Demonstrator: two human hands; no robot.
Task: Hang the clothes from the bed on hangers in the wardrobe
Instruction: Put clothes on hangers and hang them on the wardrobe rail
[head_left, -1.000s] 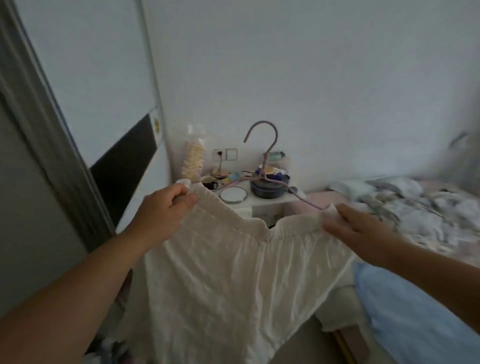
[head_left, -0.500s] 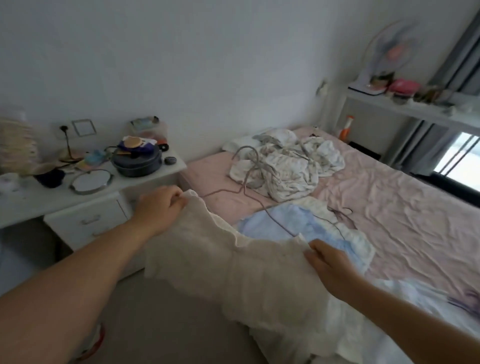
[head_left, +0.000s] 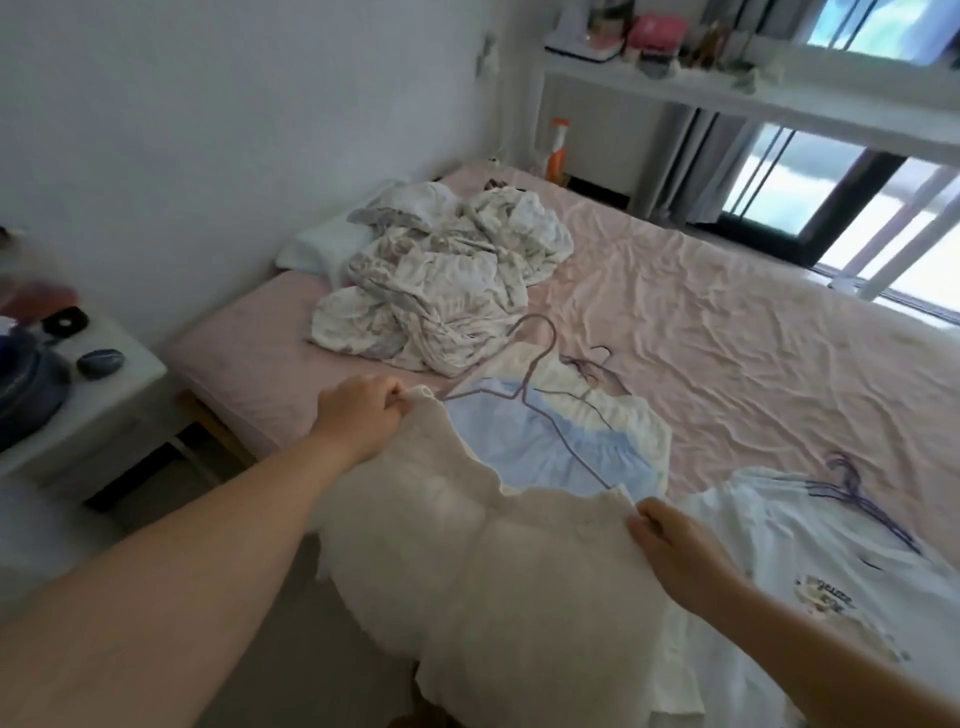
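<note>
The cream skirt hung stretched between both hands at the near edge of the bed, its gathered waistband uppermost and its hem drooping toward the floor. A thin hanger was threaded through the waistband, its hook lying back over the pale blue garment on the sheet. The left hand pinched 1 end of the waistband with curled fingers; the right hand pinched the other end, the 2 well apart.

To do this step well, the waistband probably needed seating evenly on the hanger's arms, and 1 hand would have to shift to the hook before lifting, or the loose fabric could slide off.

Beside the skirt lay a white T-shirt with a small print, and 2 or more spare hangers rested on it. A crumpled floral sheet was heaped near the wall. A white bedside cabinet stood to the left, and a shelf ran below the window. The wardrobe was not in view.
</note>
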